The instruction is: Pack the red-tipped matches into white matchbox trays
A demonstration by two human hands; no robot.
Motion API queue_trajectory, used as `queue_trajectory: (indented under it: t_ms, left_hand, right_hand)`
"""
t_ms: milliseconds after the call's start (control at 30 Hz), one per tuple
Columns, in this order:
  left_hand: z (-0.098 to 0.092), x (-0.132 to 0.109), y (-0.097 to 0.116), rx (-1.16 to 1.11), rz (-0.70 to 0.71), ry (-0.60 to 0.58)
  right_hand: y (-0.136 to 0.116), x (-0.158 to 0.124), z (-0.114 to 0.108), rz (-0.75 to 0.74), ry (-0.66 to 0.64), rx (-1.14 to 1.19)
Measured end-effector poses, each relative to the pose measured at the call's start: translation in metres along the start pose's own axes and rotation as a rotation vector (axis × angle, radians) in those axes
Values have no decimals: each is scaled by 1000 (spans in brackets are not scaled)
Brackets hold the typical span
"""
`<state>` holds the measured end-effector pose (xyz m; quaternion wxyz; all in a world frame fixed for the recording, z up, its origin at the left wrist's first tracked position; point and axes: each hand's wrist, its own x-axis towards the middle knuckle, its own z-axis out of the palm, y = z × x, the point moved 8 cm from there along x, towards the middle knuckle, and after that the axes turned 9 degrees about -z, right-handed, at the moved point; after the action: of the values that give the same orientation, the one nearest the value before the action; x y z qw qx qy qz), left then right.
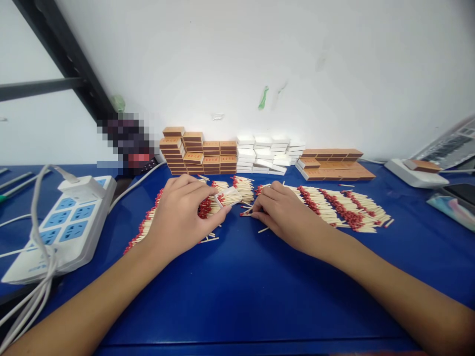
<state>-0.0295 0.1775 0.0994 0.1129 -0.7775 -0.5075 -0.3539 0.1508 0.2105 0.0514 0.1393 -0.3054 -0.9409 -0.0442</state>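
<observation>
Between its thumb and fingers, my left hand [185, 210] grips a white matchbox tray [229, 198] that holds red-tipped matches. The tray is tilted a little above the blue tabletop [237, 296]. My right hand [280, 210] is close to its right, thumb and fingertips pinched at a few loose matches [246, 214] on the table. Whether a match is between those fingertips is too small to tell. Matches lie in piles under and behind my left hand, and more rows of matches [343, 207] spread out to the right of my right hand.
Along the wall stand stacked brown matchboxes [211, 160], white trays [256, 153] and a row of brown covers [334, 165]. A white power strip [70, 222] with cables lies at left. At right are a white device [413, 173] and a dark phone-like object [462, 193].
</observation>
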Motion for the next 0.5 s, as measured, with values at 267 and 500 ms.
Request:
queue_trajectory:
  t_ms: [267, 500]
  left_hand:
    - [2, 0, 0, 13, 13, -33]
    - [7, -3, 9, -83, 52, -150]
  right_hand:
    - [0, -3, -26, 14, 147, 231]
    - [-5, -2, -42, -7, 302, 209]
